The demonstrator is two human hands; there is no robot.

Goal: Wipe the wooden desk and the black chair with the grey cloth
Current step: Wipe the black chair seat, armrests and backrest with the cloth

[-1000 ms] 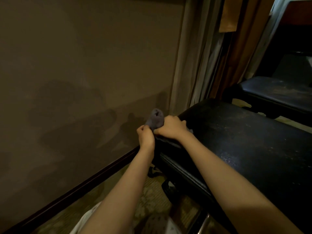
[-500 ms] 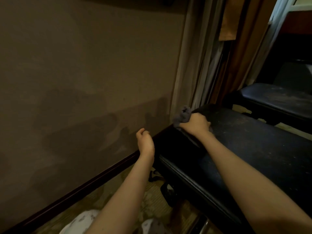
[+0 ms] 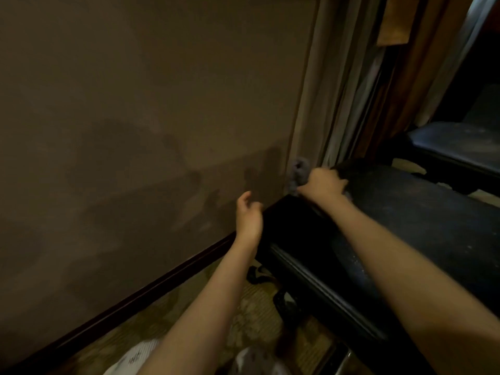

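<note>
The right hand (image 3: 323, 185) curled its fingers round the bunched grey cloth (image 3: 297, 174) and pressed it on the far left corner of the black padded chair (image 3: 405, 226). A tuft of cloth stuck up past the knuckles. The left hand (image 3: 247, 212) hung loosely curled and held nothing, just beside the chair's left edge. A plain brown wall (image 3: 135, 104) with a dark skirting board (image 3: 135, 296) stood close on the left, and pale hanging curtains (image 3: 319, 90) fell right behind the cloth. A second dark seat (image 3: 454, 142) sat far right. The chair's black base (image 3: 284, 304) stood on patterned carpet (image 3: 189, 320).
</note>
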